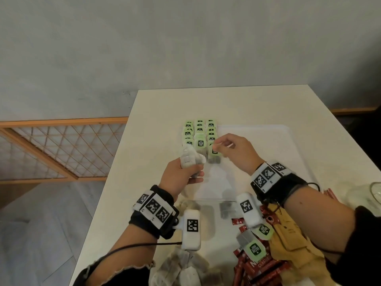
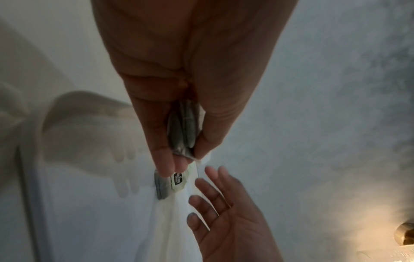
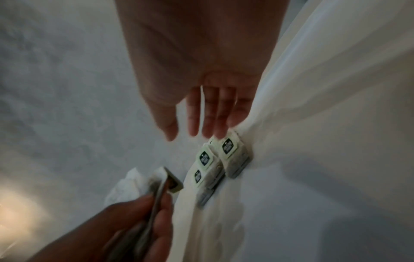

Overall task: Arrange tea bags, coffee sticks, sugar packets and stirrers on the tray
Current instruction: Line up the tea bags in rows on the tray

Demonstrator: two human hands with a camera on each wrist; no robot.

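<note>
Tea bags with green tags (image 1: 199,131) lie in three rows at the left end of the clear tray (image 1: 257,145). My left hand (image 1: 181,174) grips a small bundle of tea bags (image 1: 190,159) just in front of the rows; in the left wrist view the thumb and fingers pinch the bundle (image 2: 183,127). My right hand (image 1: 224,148) hovers over the nearest bag of the right row (image 1: 214,152). Its fingers (image 3: 208,124) are straight, with the tips touching that bag's tag (image 3: 228,147). It holds nothing.
A heap of loose tea bags (image 1: 185,269) lies at the table's near edge, with red coffee sticks (image 1: 257,269) and yellow-brown packets (image 1: 288,240) to its right. A glass (image 1: 375,195) stands at the far right. A wooden lattice rail (image 1: 61,145) runs left of the table.
</note>
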